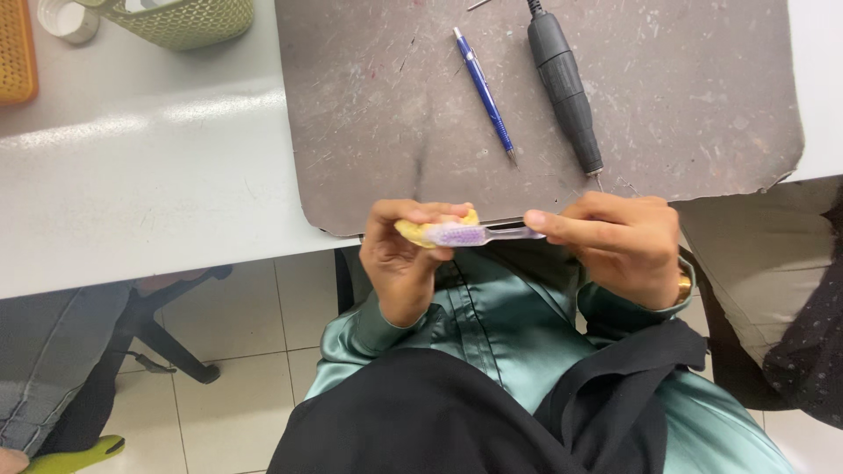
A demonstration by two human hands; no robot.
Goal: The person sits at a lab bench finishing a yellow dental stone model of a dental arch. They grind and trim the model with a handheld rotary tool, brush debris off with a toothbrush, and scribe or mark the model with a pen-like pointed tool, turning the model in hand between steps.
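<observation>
We see the left hand (399,263) with its grip closed around a small yellow cast (430,230), a lumpy, waxy-looking piece with rounded edges, held just below the counter (140,184) edge and above the lap. The right hand (623,246) has its grip closed on the clear handle of a small brush (479,234), whose lilac bristle head lies flat against the yellow cast. The handle looks like smooth see-through plastic; the bristles look short and dense.

On the counter, a smooth pale grey surface, lies a dark brown mat (685,96) with rounded corners, its face scuffed and scratched with pale marks. On the mat rest a slim blue pen (483,88), with a metal tip, and a black motor handpiece (566,88), cylindrical and matt, tapering to a thin metal bur, with its cable leading off the top. The two lie near each other, both pointing toward us.

At the upper left stand a pale green woven-look basket (189,19), a white round lid (66,19) and the edge of an orange perforated tray (16,48). We wear a glossy satin green shirt (492,307) and a black apron.
</observation>
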